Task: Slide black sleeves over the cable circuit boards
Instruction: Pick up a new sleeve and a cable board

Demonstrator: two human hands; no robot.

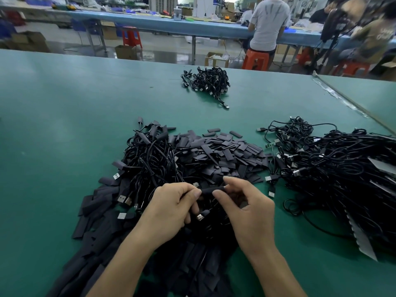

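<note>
Trouble would most likely come from misalignment. The left hand [171, 207] and right hand [248, 209] each keep a pinching grip on one end of a black sleeve [211, 190], held level just above the heap of loose sleeves [225, 151] on the table [64, 103]. A plug [200, 217] peeks out below the left fingers. Whether the circuit board is already inside cannot be told. If the sleeve mouth flattens or the board enters crooked, it could snag and bunch.

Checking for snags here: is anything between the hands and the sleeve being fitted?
Nothing visible. The left hand and right hand both pinch the black sleeve directly, holding it above the pile of loose sleeves.
</note>
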